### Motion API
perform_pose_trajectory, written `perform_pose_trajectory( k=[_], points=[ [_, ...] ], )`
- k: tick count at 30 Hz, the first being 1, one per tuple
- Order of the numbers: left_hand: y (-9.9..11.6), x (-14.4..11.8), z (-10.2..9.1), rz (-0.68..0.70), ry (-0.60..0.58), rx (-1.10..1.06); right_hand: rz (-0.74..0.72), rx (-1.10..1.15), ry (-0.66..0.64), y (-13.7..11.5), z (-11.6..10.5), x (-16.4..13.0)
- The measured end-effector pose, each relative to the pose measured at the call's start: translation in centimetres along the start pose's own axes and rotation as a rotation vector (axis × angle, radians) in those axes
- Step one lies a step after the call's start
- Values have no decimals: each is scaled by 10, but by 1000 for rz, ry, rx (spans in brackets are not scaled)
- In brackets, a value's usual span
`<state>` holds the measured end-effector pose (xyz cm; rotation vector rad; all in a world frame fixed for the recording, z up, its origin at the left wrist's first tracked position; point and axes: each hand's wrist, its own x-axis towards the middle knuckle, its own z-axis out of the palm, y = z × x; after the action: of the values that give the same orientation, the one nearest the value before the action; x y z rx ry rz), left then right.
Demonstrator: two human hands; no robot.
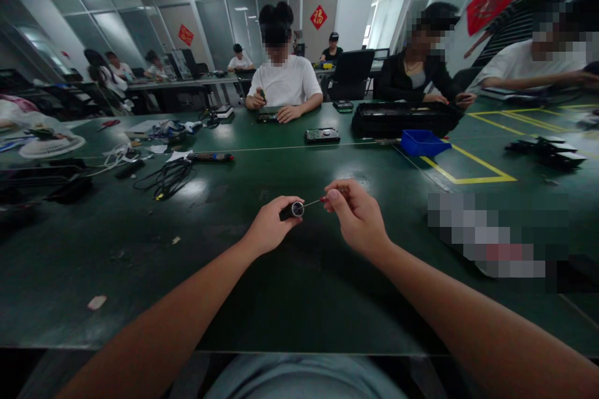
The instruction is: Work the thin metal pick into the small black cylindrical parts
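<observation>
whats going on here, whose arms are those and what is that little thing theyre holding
There is only one picture, taken by a camera worn on a person's head, looking forward and down, so the two bare arms coming in from the bottom are that person's own. The left hand grips a small dark cylinder-shaped part with a round shiny end. The right hand pinches a thin screwdriver-like tool whose tip meets that part; I cannot tell its exact kind. Both are held just above a long dark green table. Farther off lie a tangle of black cables, a blue tray and a black case. Other people sit along the far side, working on their own items.
</observation>
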<state>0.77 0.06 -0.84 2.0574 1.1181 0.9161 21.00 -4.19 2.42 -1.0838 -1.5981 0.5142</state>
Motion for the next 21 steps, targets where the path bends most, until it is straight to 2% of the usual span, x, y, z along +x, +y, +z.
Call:
perform_pose_trajectory(
  k=[21],
  points=[
    [2,-1,-3,-18,12,-27,45,-13,67,2,-1,3]
  ],
)
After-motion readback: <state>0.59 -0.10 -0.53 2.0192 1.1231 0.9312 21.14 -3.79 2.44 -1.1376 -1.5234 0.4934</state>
